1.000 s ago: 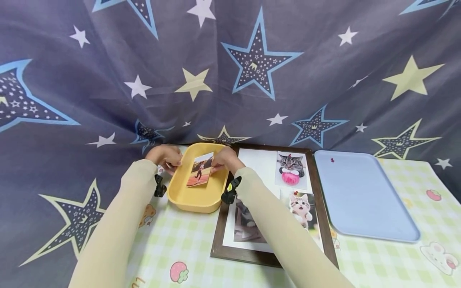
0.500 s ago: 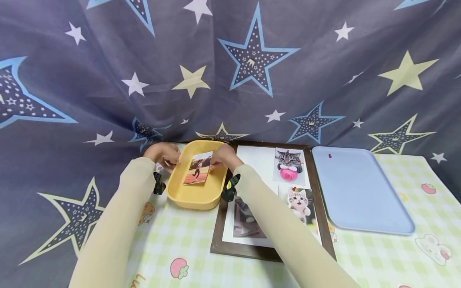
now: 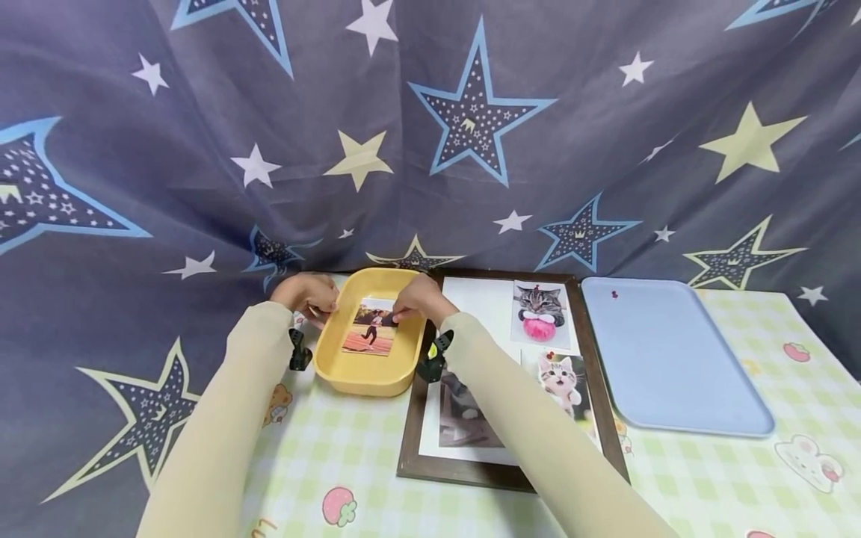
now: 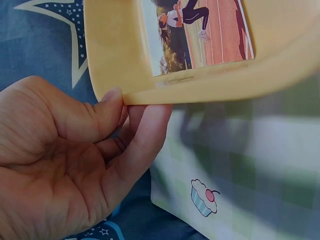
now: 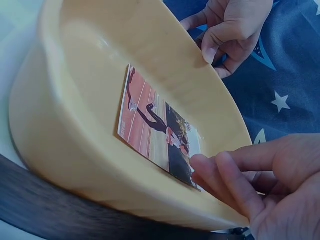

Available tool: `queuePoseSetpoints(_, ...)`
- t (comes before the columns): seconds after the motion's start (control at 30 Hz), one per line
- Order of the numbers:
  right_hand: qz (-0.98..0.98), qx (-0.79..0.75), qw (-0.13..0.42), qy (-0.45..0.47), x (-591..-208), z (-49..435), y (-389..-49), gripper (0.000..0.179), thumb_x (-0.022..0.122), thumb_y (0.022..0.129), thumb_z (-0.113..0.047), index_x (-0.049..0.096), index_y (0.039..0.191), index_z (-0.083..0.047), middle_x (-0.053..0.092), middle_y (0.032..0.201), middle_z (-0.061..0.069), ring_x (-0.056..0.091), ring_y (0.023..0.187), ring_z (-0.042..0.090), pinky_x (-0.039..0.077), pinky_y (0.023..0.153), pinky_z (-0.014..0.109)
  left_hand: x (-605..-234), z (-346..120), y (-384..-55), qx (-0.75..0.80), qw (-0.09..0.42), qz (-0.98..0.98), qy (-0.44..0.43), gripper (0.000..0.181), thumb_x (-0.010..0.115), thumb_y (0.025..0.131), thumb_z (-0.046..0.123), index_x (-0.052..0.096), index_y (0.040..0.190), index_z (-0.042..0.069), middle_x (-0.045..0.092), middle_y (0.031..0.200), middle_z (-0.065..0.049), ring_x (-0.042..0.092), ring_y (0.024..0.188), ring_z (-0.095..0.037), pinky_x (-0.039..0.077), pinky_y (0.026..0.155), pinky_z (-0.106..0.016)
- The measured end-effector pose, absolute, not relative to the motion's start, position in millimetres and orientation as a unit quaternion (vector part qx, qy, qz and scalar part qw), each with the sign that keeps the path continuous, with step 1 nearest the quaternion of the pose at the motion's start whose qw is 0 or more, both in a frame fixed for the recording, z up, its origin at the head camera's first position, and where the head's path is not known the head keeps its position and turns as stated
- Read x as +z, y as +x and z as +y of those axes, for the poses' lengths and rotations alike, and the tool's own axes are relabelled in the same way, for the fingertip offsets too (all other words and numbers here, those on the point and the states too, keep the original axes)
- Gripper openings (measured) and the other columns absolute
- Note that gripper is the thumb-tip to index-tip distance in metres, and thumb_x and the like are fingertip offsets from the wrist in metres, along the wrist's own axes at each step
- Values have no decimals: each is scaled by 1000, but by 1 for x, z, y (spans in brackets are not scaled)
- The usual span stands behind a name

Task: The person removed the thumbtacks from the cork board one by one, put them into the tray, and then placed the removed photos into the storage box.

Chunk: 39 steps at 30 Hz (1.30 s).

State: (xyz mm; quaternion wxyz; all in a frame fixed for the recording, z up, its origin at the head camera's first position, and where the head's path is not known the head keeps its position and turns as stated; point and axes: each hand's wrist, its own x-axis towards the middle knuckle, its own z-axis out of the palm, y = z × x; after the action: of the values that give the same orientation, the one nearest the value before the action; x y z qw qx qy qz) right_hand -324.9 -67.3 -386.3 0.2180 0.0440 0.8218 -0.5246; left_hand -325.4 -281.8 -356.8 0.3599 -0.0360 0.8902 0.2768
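Note:
A yellow plastic basin (image 3: 366,373) stands on the table, and a photo (image 3: 370,329) of a runner on a track lies face up inside it. My left hand (image 3: 311,295) pinches the basin's rim, with the thumb on the edge and fingers below it, as the left wrist view shows. Over the basin's right side is my right hand (image 3: 420,295). In the right wrist view, the fingertips (image 5: 202,165) of that hand are right at the photo's edge, loosely bent, with nothing gripped between thumb and fingers.
Right of the basin lies a brown-framed white board (image 3: 471,471) with cat pictures (image 3: 541,314) pinned to it by red pins. A pale blue tray (image 3: 679,359) with a red pin (image 3: 614,294) lies farther right. A star-patterned curtain (image 3: 457,209) hangs behind.
The photo, tilted in my right fingers a second ago, has gone down flat into the basin and been let go. My left hand has stayed on the rim.

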Motion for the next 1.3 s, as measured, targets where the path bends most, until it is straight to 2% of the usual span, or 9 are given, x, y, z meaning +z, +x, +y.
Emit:
queuePoseSetpoints(0.1,822,-528,211,32,-389,-65,-322,26,73,86,5,67,109,16,74,87,19,77,75,25,62,88,35,-357,-281,-323,274,357,892,-36,13,41,105,2,53,103,-1,47,71,-1,50,65,-11,61,69,-27)
queuePoseSetpoints(0.17,810,-547,211,19,-394,-63,-324,24,74,86,4,68,105,17,75,88,21,77,92,31,61,91,38,-357,-280,-322,275,350,895,-40,13,42,104,2,53,100,-1,46,70,-1,50,64,-11,61,68,-27)
queuePoseSetpoints(0.23,800,-560,217,6,-394,-60,-326,23,73,87,3,68,105,16,76,88,22,77,95,32,60,94,39,-357,-279,-321,279,342,896,-47,13,41,104,2,50,94,2,46,70,-1,50,64,-11,61,67,-27)
queuePoseSetpoints(0.43,764,-598,238,-39,-392,-56,-323,25,67,91,5,68,113,17,71,116,30,69,111,40,55,103,45,-356,-276,-322,283,331,898,-61,11,42,104,1,45,93,4,45,69,-1,51,64,-11,59,65,-26)
queuePoseSetpoints(0.67,744,-623,238,-42,-393,-53,-323,22,65,94,2,70,112,14,73,112,28,77,88,27,55,103,43,-357,-277,-323,279,336,898,-58,16,43,104,2,45,88,6,45,69,-1,50,64,-12,60,67,-27)
queuePoseSetpoints(0.87,718,-649,250,-41,-393,-51,-327,25,63,97,2,67,117,15,72,111,28,73,106,36,54,104,42,-354,-277,-322,277,330,901,-54,15,44,103,1,46,88,5,46,70,-1,52,65,-12,61,67,-28)
queuePoseSetpoints(0.97,700,-664,258,-47,-391,-48,-329,27,60,98,2,65,120,16,71,114,30,74,96,35,54,103,41,-353,-276,-322,280,321,903,-59,13,44,102,1,47,90,4,48,71,-2,52,65,-12,60,67,-28)
queuePoseSetpoints(1.1,689,-667,276,-62,-386,-42,-332,30,58,100,-1,62,126,13,67,123,32,71,79,20,55,102,43,-351,-274,-323,288,306,906,-59,12,44,102,2,48,91,3,50,72,-3,53,65,-12,60,66,-28)
queuePoseSetpoints(1.3,688,-655,300,-87,-382,-35,-328,30,57,101,-4,62,128,9,64,128,32,71,79,19,52,106,50,-354,-275,-317,284,285,914,-55,18,45,98,0,47,81,5,51,70,-2,54,65,-14,62,69,-32)
